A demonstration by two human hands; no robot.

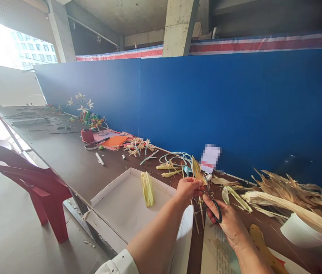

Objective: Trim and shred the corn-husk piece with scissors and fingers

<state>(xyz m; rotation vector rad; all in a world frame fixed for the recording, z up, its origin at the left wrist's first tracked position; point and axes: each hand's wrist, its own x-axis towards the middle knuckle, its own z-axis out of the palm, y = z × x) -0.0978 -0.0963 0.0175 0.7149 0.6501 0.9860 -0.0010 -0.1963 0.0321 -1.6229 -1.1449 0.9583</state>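
My left hand pinches a yellow strip of dried corn husk that stands up from my fingers. My right hand grips a pair of dark-handled scissors, whose blades point up at the base of that strip. Both hands work above the brown table, just right of a shallow white cardboard box. A folded yellow husk bundle lies inside the box.
A heap of dried corn husks and a white bowl sit to the right. Husk flowers, a red spool, orange paper and another pair of scissors lie farther left. Red plastic chairs stand beside the table; a blue partition runs behind.
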